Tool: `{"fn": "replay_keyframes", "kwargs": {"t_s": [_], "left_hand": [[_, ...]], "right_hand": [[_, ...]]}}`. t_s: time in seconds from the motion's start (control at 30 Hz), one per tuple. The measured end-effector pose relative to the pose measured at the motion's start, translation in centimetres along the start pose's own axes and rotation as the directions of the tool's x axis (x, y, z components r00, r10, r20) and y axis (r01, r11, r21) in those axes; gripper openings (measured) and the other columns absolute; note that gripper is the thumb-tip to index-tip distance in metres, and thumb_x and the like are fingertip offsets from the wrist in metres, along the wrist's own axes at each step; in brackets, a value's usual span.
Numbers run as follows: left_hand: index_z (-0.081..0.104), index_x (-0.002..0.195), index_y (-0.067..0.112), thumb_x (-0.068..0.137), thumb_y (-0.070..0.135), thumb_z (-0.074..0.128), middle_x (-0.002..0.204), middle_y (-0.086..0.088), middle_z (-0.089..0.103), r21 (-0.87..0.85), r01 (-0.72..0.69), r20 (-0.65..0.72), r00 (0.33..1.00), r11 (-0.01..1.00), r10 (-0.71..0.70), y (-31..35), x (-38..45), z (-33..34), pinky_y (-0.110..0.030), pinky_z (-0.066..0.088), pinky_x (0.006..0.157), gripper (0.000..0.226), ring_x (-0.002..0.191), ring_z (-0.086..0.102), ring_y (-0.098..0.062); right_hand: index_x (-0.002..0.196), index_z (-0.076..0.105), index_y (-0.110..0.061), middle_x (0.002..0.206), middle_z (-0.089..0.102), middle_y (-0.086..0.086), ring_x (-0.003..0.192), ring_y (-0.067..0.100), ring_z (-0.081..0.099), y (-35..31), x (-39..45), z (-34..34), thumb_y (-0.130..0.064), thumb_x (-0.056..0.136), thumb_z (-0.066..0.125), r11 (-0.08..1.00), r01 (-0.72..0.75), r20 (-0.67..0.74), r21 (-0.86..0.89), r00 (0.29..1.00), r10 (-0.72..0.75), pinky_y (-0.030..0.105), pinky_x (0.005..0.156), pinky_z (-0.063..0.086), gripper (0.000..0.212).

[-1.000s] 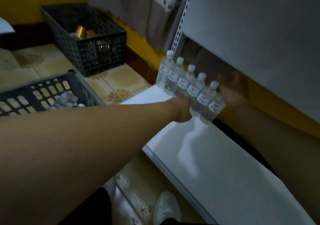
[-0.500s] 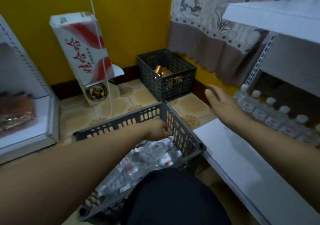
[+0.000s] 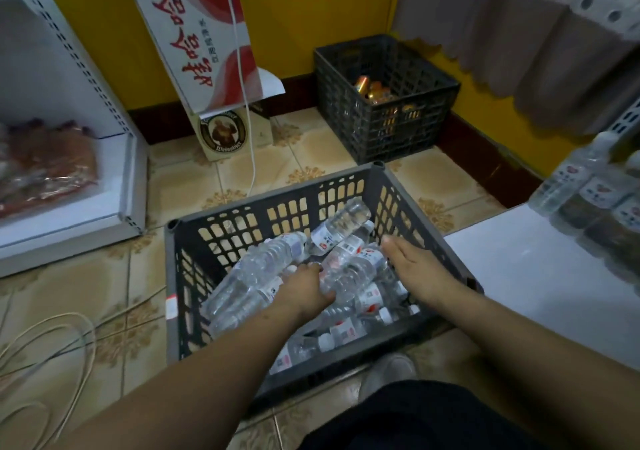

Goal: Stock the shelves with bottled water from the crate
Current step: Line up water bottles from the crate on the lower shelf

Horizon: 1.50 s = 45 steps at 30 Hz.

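A dark grey plastic crate (image 3: pixel 242 212) stands on the tiled floor in front of me, holding several clear water bottles (image 3: pixel 254 278) lying in a heap. My left hand (image 3: pixel 304 288) is down in the middle of the crate, fingers and thumb curled round one water bottle (image 3: pixel 349 271). My right hand (image 3: pixel 414 269) hovers over the crate's right side with fingers straight, holding nothing. At the far right, several water bottles (image 3: pixel 585 186) stand in a row on the white lower shelf (image 3: pixel 526 276).
A second dark crate (image 3: pixel 349 110) with orange cans sits by the yellow wall. A red-and-white carton (image 3: pixel 201 33) leans behind, with a white cord (image 3: pixel 251 158) hanging past it. A white shelf unit (image 3: pixel 79 214) with wrapped goods stands left. Cables (image 3: pixel 52 338) lie on the floor.
My view turned from the shelf down to the crate. My left hand went from the crate's rim onto a bottle, and my right hand came from the shelf to over the crate.
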<state>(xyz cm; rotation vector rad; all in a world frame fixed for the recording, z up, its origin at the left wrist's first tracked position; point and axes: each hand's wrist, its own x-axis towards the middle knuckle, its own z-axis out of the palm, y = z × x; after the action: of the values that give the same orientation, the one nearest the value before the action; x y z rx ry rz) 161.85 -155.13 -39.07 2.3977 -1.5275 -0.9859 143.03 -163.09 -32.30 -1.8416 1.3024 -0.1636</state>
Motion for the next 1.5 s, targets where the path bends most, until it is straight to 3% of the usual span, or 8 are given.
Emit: {"fn": "replay_keyframes", "kwargs": {"t_s": [0.27, 0.57, 0.77, 0.93, 1.03, 1.17, 1.27, 1.5], "left_hand": [[0.038, 0.144, 0.012, 0.073, 0.05, 0.079, 0.141, -0.011, 0.047, -0.136, 0.149, 0.056, 0.988, 0.979, -0.142, 1.9, 4.4, 4.3, -0.04, 0.045, 0.103, 0.091, 0.126, 0.048, -0.029], [0.048, 0.107, 0.019, 0.076, 0.032, 0.081, 0.091, 0.007, 0.055, -0.431, 0.184, 0.095, 0.983, 0.883, -0.158, 3.2, 2.6, 2.6, -0.035, 0.057, 0.083, 0.047, 0.087, 0.061, -0.016], [0.057, 0.108, 0.001, 0.076, 0.016, 0.078, 0.119, -0.014, 0.056, -0.847, 0.32, 0.232, 0.941, 0.424, -0.246, 3.3, -0.8, 0.9, -0.042, 0.06, 0.08, 0.041, 0.1, 0.064, -0.026], [0.051, 0.117, -0.005, 0.085, 0.007, 0.07, 0.126, -0.022, 0.059, -0.94, 0.293, 0.293, 0.956, 0.174, -0.024, 4.4, -5.5, -2.4, -0.041, 0.059, 0.083, 0.039, 0.105, 0.067, -0.036], [0.05, 0.116, 0.002, 0.084, 0.005, 0.071, 0.128, -0.026, 0.057, -0.939, 0.216, 0.261, 0.954, 0.266, 0.146, 6.3, -7.8, -5.7, -0.044, 0.056, 0.089, 0.039, 0.106, 0.066, -0.04], [0.051, 0.116, 0.009, 0.08, 0.004, 0.074, 0.12, -0.018, 0.06, -0.827, -0.024, 0.179, 0.936, 0.561, 0.304, 10.3, -11.2, -10.4, -0.039, 0.057, 0.086, 0.043, 0.099, 0.07, -0.028], [0.051, 0.117, 0.017, 0.081, 0.008, 0.076, 0.112, -0.008, 0.066, -0.619, -0.252, 0.114, 0.908, 0.744, 0.403, 13.6, -13.5, -12.3, -0.036, 0.058, 0.083, 0.045, 0.092, 0.071, -0.02], [0.036, 0.133, 0.021, 0.08, 0.024, 0.076, 0.103, 0.004, 0.062, -0.105, -0.495, 0.169, 0.846, 0.863, 0.506, 23.5, -17.1, -11.5, -0.02, 0.053, 0.062, 0.067, 0.076, 0.062, -0.007]], "right_hand": [[0.105, 0.059, -0.029, 0.125, 0.061, 0.01, 0.118, 0.03, 0.054, 4.1, 2.1, 1.2, -0.06, 0.1, 0.018, 0.957, -0.208, -0.096, 0.202, 0.968, 0.231, 0.037, 0.096, 0.039, 0.051], [0.129, 0.06, -0.018, 0.127, 0.063, 0.011, 0.117, 0.028, 0.058, 5.2, 3.0, 0.2, -0.072, 0.093, 0.021, 0.821, -0.319, -0.019, 0.474, 0.928, 0.371, 0.049, 0.105, 0.044, 0.076], [0.11, 0.065, -0.009, 0.117, 0.066, 0.016, 0.11, 0.032, 0.063, 4.0, 0.5, -0.4, -0.067, 0.096, 0.023, 0.83, -0.358, 0.061, 0.428, 0.927, 0.369, 0.05, 0.103, 0.046, 0.073], [0.134, 0.053, -0.003, 0.12, 0.064, 0.02, 0.102, 0.029, 0.066, 2.1, -2.8, -2.7, -0.053, 0.101, 0.037, 0.713, -0.418, 0.144, 0.562, 0.899, 0.413, 0.036, 0.085, 0.057, 0.062], [0.135, 0.049, -0.012, 0.131, 0.057, 0.023, 0.111, 0.034, 0.062, 0.0, -4.8, -5.6, -0.058, 0.099, 0.034, 0.625, -0.324, 0.106, 0.71, 0.927, 0.36, 0.034, 0.08, 0.055, 0.059], [0.1, 0.055, -0.017, 0.099, 0.064, 0.018, 0.1, 0.034, 0.064, -1.8, -8.2, -10.7, -0.06, 0.097, 0.04, 0.468, -0.245, 0.039, 0.849, 0.912, 0.408, 0.042, 0.083, 0.055, 0.046], [0.097, 0.057, -0.01, 0.096, 0.063, 0.02, 0.087, 0.031, 0.065, -1.4, -11.0, -14.2, -0.053, 0.095, 0.052, 0.345, -0.221, 0.04, 0.912, 0.885, 0.463, 0.041, 0.077, 0.056, 0.043], [0.094, 0.06, -0.01, 0.093, 0.065, 0.012, 0.094, 0.026, 0.065, 3.0, -16.0, -18.6, -0.033, 0.09, 0.065, 0.184, -0.093, -0.016, 0.979, 0.855, 0.518, 0.039, 0.086, 0.057, 0.023]]}}
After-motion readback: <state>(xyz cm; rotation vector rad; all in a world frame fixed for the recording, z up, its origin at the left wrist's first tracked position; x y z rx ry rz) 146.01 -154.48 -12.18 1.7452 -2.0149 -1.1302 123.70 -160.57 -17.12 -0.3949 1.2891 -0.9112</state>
